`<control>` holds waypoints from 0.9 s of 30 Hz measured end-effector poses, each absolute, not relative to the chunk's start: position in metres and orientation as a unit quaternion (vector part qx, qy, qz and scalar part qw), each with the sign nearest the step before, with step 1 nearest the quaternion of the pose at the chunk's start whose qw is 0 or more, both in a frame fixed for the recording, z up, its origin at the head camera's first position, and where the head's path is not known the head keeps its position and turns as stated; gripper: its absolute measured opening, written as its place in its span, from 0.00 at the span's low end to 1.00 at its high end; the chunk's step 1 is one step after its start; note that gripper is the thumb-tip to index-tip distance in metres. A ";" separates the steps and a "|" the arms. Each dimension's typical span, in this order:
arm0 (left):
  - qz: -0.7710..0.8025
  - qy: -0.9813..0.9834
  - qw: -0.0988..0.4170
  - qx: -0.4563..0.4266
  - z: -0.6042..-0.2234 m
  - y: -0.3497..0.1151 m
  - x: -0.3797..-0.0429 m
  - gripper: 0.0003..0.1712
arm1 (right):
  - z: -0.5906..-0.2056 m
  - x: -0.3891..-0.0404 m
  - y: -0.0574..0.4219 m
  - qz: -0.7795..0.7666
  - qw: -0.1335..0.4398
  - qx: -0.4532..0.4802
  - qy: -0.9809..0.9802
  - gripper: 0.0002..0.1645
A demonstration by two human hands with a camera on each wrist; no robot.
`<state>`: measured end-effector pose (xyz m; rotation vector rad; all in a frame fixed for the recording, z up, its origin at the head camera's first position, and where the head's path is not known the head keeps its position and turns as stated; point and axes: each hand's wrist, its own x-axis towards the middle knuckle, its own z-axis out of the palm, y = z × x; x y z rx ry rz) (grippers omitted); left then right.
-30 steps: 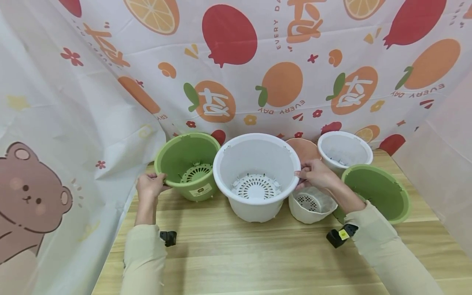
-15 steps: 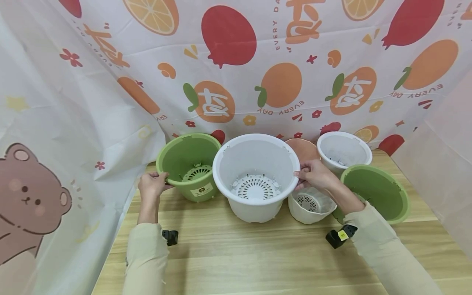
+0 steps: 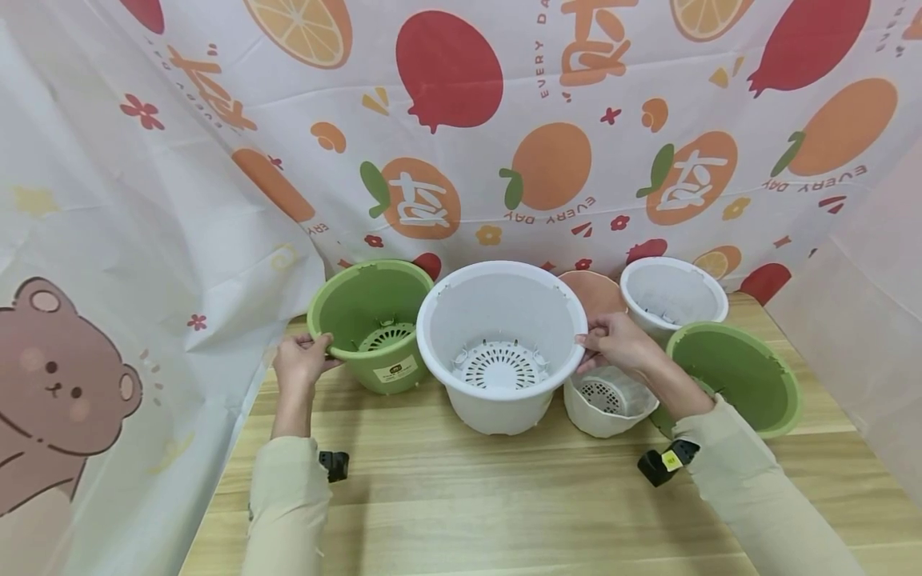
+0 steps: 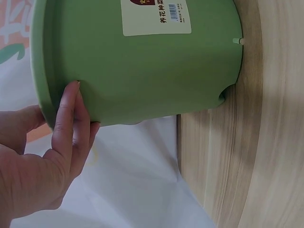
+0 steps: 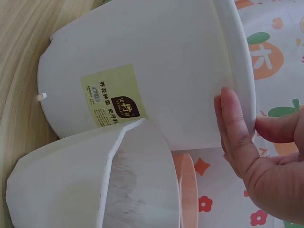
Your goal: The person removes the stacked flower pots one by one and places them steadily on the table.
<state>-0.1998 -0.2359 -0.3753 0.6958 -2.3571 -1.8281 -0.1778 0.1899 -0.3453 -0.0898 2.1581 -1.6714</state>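
Note:
A green plastic flowerpot (image 3: pixel 396 373) with a slotted base and a label stands at the left of the row. My left hand (image 3: pixel 299 362) pinches its rim, thumb over the edge and fingers (image 4: pixel 69 114) against the outer wall. Beside it, near the middle, stands a large white flowerpot (image 3: pixel 500 410) with a slotted bottom. My right hand (image 3: pixel 618 344) grips the right side of its rim, the fingers (image 5: pixel 233 116) lying along the outside under the lip. A yellowish label (image 5: pixel 114 97) shows on that pot in the right wrist view.
Right of the large white pot are a small white pot with a wavy rim (image 3: pixel 608 422), a pink-orange pot (image 3: pixel 592 290), another white pot (image 3: pixel 666 290) and a second green pot (image 3: pixel 763 376). A fruit-printed cloth (image 3: pixel 490 176) hangs behind the wooden table (image 3: pixel 504 504).
The left green pot has shifted slightly to the right with my left hand on its rim, closer to the large white pot. My right hand and the white pot look still.

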 end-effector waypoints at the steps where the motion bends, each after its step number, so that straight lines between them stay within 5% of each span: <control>1: -0.597 -0.769 0.041 0.225 -0.376 -0.236 -0.200 0.27 | -0.345 -0.178 0.190 -0.600 0.204 -0.033 0.773 0.19; 27: -0.580 -0.787 0.022 0.210 -0.368 -0.234 -0.183 0.34 | -0.351 -0.175 0.191 -0.617 0.186 -0.037 0.764 0.23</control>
